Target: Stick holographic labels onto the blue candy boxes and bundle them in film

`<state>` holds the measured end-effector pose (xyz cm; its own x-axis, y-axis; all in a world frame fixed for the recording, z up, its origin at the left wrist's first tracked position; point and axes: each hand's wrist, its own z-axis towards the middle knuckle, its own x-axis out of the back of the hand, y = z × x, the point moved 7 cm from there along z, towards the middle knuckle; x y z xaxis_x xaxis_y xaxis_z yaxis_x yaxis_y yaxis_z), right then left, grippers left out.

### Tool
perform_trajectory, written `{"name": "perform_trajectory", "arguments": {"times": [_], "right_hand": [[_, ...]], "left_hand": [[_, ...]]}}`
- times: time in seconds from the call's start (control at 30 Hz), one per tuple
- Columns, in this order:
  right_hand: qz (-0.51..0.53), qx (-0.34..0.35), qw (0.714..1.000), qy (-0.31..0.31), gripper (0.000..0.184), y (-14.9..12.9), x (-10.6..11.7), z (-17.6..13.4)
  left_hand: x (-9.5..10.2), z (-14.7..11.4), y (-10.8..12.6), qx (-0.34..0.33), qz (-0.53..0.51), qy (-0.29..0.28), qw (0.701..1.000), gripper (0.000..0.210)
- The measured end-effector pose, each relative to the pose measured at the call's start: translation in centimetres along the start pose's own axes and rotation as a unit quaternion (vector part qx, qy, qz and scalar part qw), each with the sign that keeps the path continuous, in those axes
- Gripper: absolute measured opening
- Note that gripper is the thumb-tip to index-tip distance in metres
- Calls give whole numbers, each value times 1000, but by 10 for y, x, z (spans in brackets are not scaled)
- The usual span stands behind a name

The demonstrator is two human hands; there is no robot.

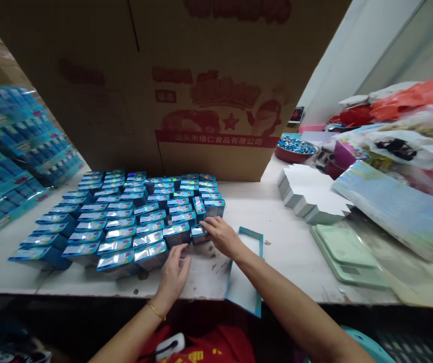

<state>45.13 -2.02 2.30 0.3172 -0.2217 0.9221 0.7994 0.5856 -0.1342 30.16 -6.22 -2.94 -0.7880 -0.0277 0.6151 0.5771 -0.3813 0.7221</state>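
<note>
Rows of small blue boxes (121, 222) with shiny tops stand packed together on the white table. My right hand (222, 236) is at the right end of the front rows, its fingers closed on a small blue box (198, 232). Close to the front of a neighbouring box (176, 233) is my left hand (174, 275), fingers loosely bent and thumb apart, nothing visible in it. Whether its fingertips touch that box I cannot tell. A shallow blue-edged tray (243, 282) with a white inside lies partly under my right forearm, jutting over the table's front edge.
Behind the boxes rises a large cardboard carton (216, 116). Stacked blue packs (19, 146) stand on the left. To the right are white flat cartons (312, 189), a pale green scale (348, 252), a red basin (295, 154) of small wrapped pieces and piled plastic bags (409, 131).
</note>
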Motion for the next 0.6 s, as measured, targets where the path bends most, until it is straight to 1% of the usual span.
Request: {"name": "perform_trajectory", "arguments": {"times": [0.03,0.1,0.17,0.23,0.27,0.3,0.4,0.43,0.5,0.6], "right_hand": [[11,-15,1000,16,41,1,9,-10],[37,-68,995,58,40,10,36,-34],[47,-133,985,101,39,27,64,-59],[48,-191,973,122,37,46,83,-83],[48,-213,968,122,35,55,87,-92],[49,-231,964,119,34,63,87,-99],[46,-267,957,106,32,82,77,-112],[37,-274,955,105,33,86,74,-114],[10,-283,954,94,34,91,72,-117],[-18,-287,956,63,34,95,76,-120]], "left_hand": [[2,4,8,-18,5,4,1000,29],[10,18,27,-64,23,18,998,28],[19,42,49,-114,61,30,991,31],[21,74,64,-147,122,18,981,38],[19,92,68,-156,162,4,974,41],[15,110,70,-163,204,-21,965,43],[-10,153,63,-176,298,-147,927,42],[-18,162,60,-177,320,-186,912,42],[-29,176,53,-174,350,-240,889,43],[-35,184,48,-171,353,-296,871,48]]}}
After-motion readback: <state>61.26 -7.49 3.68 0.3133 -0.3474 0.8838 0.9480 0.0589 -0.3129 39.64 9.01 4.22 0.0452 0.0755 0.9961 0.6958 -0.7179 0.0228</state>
